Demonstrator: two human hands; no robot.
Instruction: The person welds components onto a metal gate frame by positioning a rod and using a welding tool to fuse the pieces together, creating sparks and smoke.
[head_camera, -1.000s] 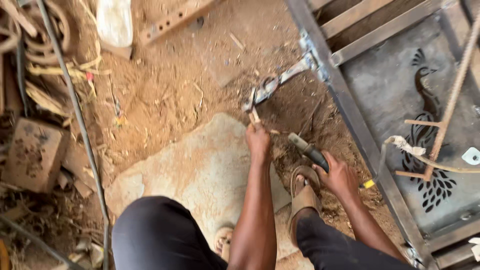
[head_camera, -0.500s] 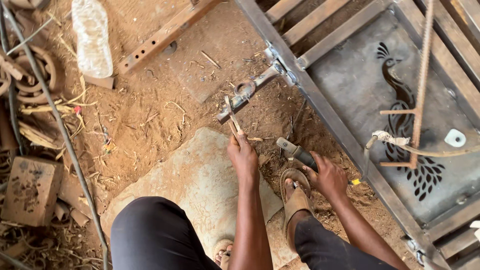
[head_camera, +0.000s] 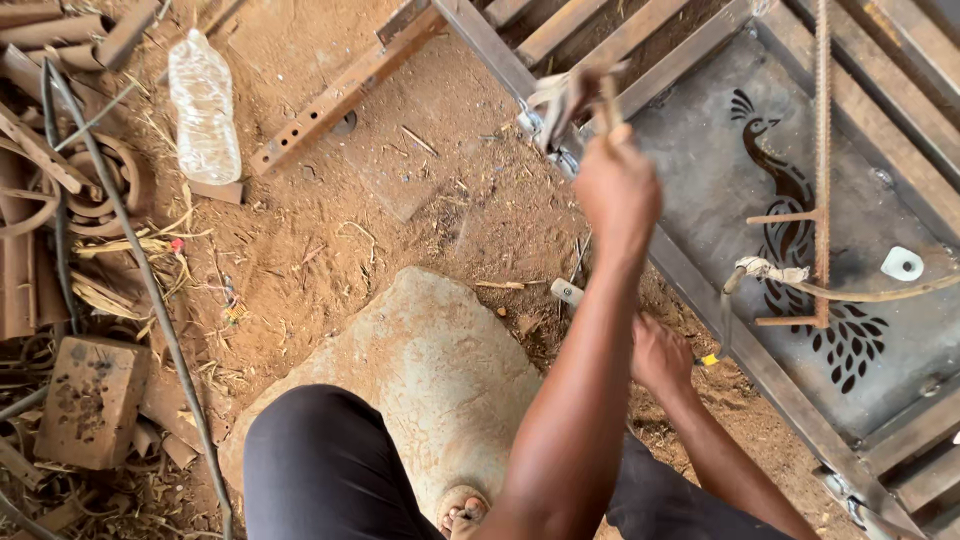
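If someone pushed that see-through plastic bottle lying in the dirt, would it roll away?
The plastic bottle lies on its side and looks round, so a sideways nudge would probably roll it a little. The loose, bumpy dirt and the small block at its lower end would likely stop it soon. It looks thin-walled and possibly empty, so it is probably light and easy to squash.

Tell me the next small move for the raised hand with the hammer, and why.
Probably bring the left hand down. It grips a blurred wooden-handled hammer raised above the grey metal gate frame, while the right hand holds a light-tipped dark-handled tool low beside the frame. A lifted hammer suggests a downward strike.
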